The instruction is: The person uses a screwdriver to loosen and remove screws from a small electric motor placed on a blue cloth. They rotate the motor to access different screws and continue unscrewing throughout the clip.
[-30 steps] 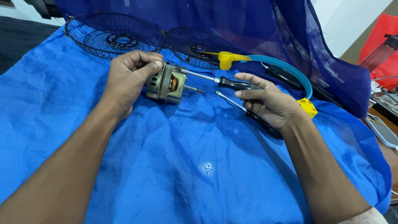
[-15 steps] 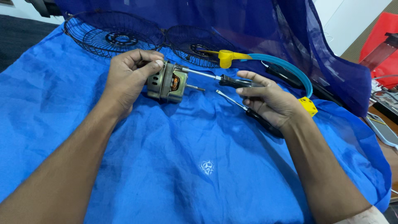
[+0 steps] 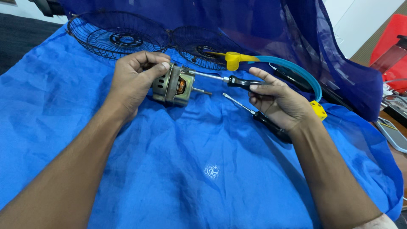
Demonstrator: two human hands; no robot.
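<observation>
My left hand (image 3: 136,78) grips a small electric motor (image 3: 173,86), a metal body with a copper winding and a shaft pointing right, held on its side on the blue cloth (image 3: 178,169). My right hand (image 3: 277,101) holds the black handle of a screwdriver (image 3: 229,79) whose shank reaches left to the motor's top edge. A second black-handled screwdriver (image 3: 258,115) lies on the cloth under my right hand, partly hidden by the palm.
Two black wire fan guards (image 3: 118,36) lie at the back of the cloth. A blue curved band with yellow ends (image 3: 296,72) sits behind my right hand. Dark blue fabric hangs behind. A red container and cables are at the far right edge.
Both hands, the motor and the screwdriver stay almost where they were; the view has only shifted slightly.
</observation>
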